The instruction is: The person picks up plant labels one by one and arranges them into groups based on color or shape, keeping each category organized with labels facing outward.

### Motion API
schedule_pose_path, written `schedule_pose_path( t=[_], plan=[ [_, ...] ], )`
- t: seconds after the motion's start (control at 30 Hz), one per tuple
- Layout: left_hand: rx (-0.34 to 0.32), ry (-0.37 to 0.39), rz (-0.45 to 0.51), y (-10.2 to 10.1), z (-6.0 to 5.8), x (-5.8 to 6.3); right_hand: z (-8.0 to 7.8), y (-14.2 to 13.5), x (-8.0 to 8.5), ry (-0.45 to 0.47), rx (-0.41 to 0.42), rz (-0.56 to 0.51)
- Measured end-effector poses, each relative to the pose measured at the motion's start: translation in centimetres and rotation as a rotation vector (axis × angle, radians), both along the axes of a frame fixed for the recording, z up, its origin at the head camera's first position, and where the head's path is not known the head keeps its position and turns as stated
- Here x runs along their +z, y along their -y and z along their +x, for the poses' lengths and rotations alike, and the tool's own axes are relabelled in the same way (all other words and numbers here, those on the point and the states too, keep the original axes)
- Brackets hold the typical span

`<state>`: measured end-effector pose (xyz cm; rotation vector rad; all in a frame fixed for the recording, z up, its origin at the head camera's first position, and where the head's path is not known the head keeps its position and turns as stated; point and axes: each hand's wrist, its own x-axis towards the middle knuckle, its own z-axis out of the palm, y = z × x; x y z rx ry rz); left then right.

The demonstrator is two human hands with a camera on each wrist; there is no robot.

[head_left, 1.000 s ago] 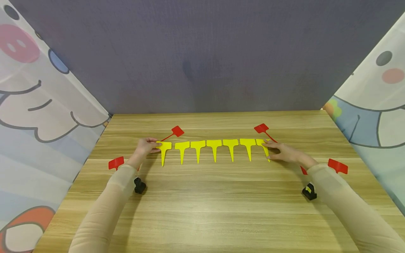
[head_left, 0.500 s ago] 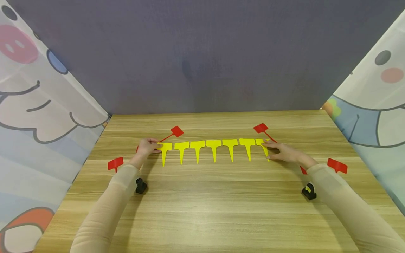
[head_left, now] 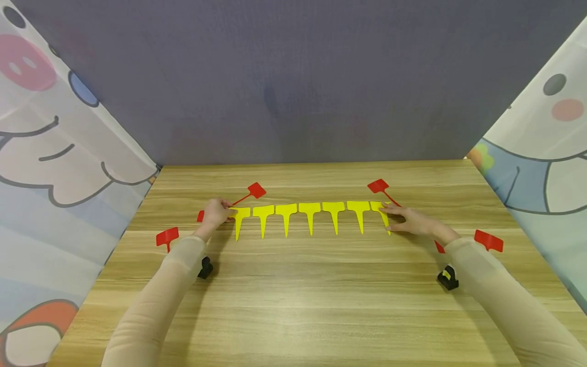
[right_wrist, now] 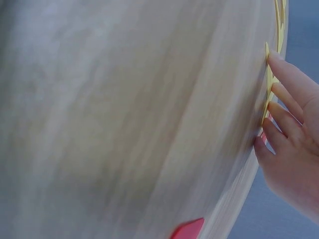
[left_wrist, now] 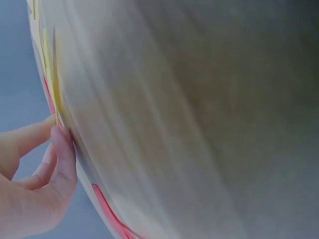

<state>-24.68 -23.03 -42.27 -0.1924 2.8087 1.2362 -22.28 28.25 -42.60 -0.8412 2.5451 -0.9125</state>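
Observation:
Several yellow T-shaped plant labels (head_left: 310, 209) lie side by side in a row on the wooden table, stems toward the person. At the row's left end, my left hand (head_left: 214, 214) pinches the leftmost yellow plant label (head_left: 239, 214) by its head's outer edge. The left wrist view shows thumb and fingertips meeting at the edge of that label (left_wrist: 56, 89). My right hand (head_left: 412, 221) rests on the rightmost yellow plant label (head_left: 378, 207), fingers spread and fairly straight. In the right wrist view its fingertips touch along this label (right_wrist: 269, 82).
Red plant labels surround the row: one behind at left (head_left: 257, 190), one behind at right (head_left: 378, 185), others by the left sleeve (head_left: 167, 236) and right sleeve (head_left: 488, 239). More red ones are partly hidden by the arms. A grey panel (head_left: 293, 102) stands along the table's far edge.
My left hand has shifted slightly right, and the leftmost yellow plant label has edged right toward its neighbour. My right hand and the other labels have stayed in place.

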Motion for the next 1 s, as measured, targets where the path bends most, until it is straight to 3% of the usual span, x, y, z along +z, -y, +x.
schedule_pose_path(
  t=[0.1, 0.27, 0.57, 1.0],
  plan=[
    [-0.019, -0.032, -0.125, -0.2, 0.1, 0.0, -0.1, 0.0, 0.0, -0.001, -0.007, 0.009],
    [-0.035, -0.051, -0.224, -0.5, 0.2, 0.1, -0.3, 0.2, 0.1, 0.061, -0.057, 0.061],
    [-0.065, -0.054, -0.300, -1.2, 0.4, 0.9, -0.1, 0.3, 0.4, 0.054, -0.052, 0.077],
    [-0.101, -0.101, -0.375, -1.0, 0.3, 0.9, 0.0, 0.3, 0.3, 0.039, -0.047, 0.073]
  ],
)
